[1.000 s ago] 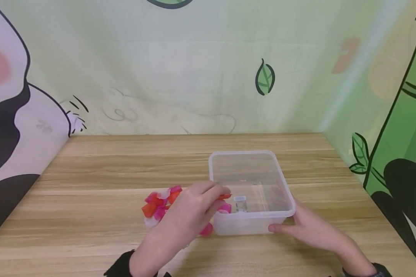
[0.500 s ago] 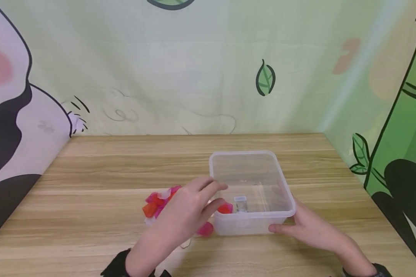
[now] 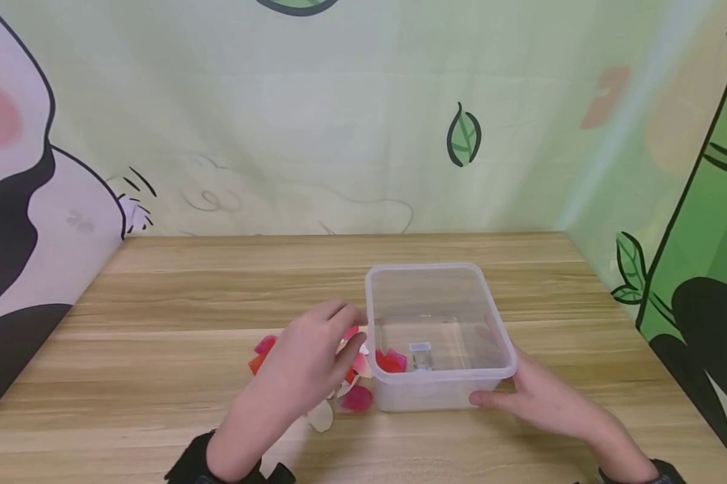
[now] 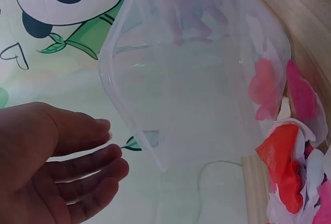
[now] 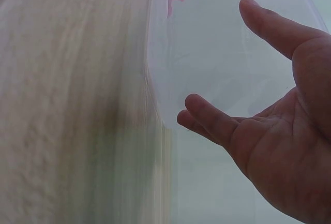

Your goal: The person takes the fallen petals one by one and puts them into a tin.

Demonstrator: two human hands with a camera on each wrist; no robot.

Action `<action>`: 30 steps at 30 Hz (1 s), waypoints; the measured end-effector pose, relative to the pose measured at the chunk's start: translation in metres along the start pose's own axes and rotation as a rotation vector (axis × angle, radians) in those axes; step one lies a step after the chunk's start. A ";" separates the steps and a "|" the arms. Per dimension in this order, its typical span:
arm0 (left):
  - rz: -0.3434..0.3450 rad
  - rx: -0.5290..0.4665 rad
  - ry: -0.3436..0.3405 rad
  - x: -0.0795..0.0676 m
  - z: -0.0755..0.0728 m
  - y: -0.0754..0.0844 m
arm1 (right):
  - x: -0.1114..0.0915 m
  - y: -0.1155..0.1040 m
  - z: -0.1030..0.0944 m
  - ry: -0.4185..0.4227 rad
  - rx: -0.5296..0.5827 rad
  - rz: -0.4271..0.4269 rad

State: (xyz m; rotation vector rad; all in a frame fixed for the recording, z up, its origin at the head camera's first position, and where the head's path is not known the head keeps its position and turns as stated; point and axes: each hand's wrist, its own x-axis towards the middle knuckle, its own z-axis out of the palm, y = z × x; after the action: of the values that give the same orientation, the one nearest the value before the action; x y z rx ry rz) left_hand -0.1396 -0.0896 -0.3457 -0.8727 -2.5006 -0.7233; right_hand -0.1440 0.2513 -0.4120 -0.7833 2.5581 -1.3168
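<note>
A clear plastic box [image 3: 424,267] stands on the table without a lid. Red and pink petals [image 3: 390,361] lie in its near left corner. My left hand [image 3: 315,349] hovers just left of the box, over loose petals [image 3: 357,399]; in the left wrist view the hand [image 4: 67,162] has relaxed fingers, apart from the box, and holds nothing. Part of the petal pile is hidden beneath it. At the box's near right corner my right hand [image 3: 547,393] rests with thumb in front and fingers along the side; the right wrist view shows those fingers [image 5: 212,118] fairly straight.
The wooden table [image 3: 218,289] runs back to a printed cloth wall [image 3: 339,134] with panda and leaf drawings. A pale petal [image 3: 321,415] lies nearest me. A small pale rectangle [image 3: 420,355] shows in the box; what it is cannot be told.
My left hand has let a red petal drop into the box and drawn back leftward out past its rim. The right hand and the box have stayed put.
</note>
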 end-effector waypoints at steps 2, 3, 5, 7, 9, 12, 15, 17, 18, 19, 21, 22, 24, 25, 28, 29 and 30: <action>-0.017 0.013 -0.015 0.000 0.000 -0.001 | 0.000 0.000 0.000 0.001 0.000 -0.002; -0.024 0.018 -0.021 -0.001 0.000 -0.002 | 0.000 0.000 0.000 0.002 0.000 -0.002; -0.035 0.030 -0.029 -0.001 0.000 -0.004 | 0.000 0.000 0.000 0.003 0.001 -0.001; -0.047 0.043 -0.043 -0.002 0.001 -0.007 | 0.000 0.000 0.001 0.002 0.006 0.000; -0.069 0.057 -0.072 -0.002 0.001 -0.008 | 0.000 0.000 0.001 0.004 0.005 0.001; -0.115 0.081 -0.150 -0.004 0.002 -0.012 | 0.000 0.001 0.001 0.002 0.007 0.002; -0.167 0.091 -0.244 -0.005 0.005 -0.015 | 0.000 0.001 0.001 -0.001 0.010 -0.003; -0.196 0.082 -0.299 -0.006 0.008 -0.019 | 0.000 0.002 0.001 -0.006 0.016 -0.007; -0.206 0.078 -0.320 -0.006 0.010 -0.020 | 0.000 0.002 0.001 -0.004 0.014 -0.008; -0.217 0.073 -0.342 -0.006 0.012 -0.022 | 0.000 0.002 0.001 -0.006 0.016 -0.009; -0.234 0.064 -0.377 -0.006 0.015 -0.024 | 0.000 0.001 0.002 -0.003 0.013 -0.008; -0.240 0.060 -0.389 -0.006 0.017 -0.026 | 0.000 0.001 0.002 -0.001 0.008 -0.005; -0.238 0.061 -0.409 -0.006 0.020 -0.028 | 0.000 0.000 0.001 0.004 -0.006 -0.001; -0.236 0.060 -0.423 -0.005 0.022 -0.029 | 0.001 0.000 0.001 0.003 -0.007 -0.001; -0.229 0.042 -0.469 -0.004 0.027 -0.032 | 0.000 0.000 0.001 0.001 -0.012 0.002; -0.223 0.039 -0.483 -0.004 0.028 -0.033 | 0.000 0.000 0.001 -0.001 -0.011 -0.001; -0.217 0.034 -0.495 -0.004 0.030 -0.034 | 0.000 0.001 0.001 -0.004 -0.012 -0.003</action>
State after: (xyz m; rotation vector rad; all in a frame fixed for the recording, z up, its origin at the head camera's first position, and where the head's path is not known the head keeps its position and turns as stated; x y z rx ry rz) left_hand -0.1651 -0.0968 -0.3828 -0.8586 -3.0740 -0.5807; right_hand -0.1442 0.2510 -0.4130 -0.7912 2.5649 -1.3010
